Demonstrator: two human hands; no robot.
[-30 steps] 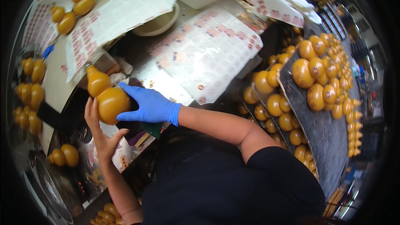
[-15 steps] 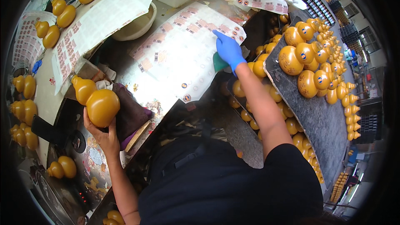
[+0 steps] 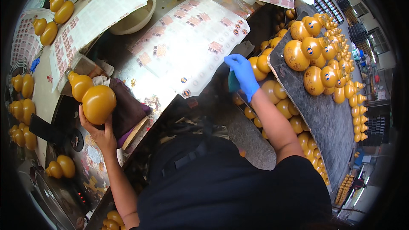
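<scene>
A glossy mustard-yellow gourd-shaped bottle (image 3: 98, 104) rests in my bare left hand (image 3: 102, 135); the fingers and thumb hold its wide lower bulb from below. Its neck tilts up to the left. My right hand (image 3: 244, 75), in a blue glove, hovers just off the right edge of a white sticker sheet (image 3: 191, 53). A flat green piece, perhaps a scraper (image 3: 233, 82), is held under its palm. Thumb and forefinger come close together; whether a sticker is between them is too small to tell. Round emblems and small barcode labels are printed on the sheet.
Finished gourd bottles with round emblems stand in rows on a dark board (image 3: 300, 91) at right, more beneath it. Another sticker sheet (image 3: 100, 21) lies at left over a white bowl (image 3: 135, 19). A dark cloth (image 3: 128, 100), wooden strip (image 3: 136, 133) and phone-like black slab (image 3: 44, 128) are near my left hand.
My right hand has drawn back from the sheet toward me and slightly right, with the green piece still in it. My left hand and the bottle have shifted slightly left in the picture.
</scene>
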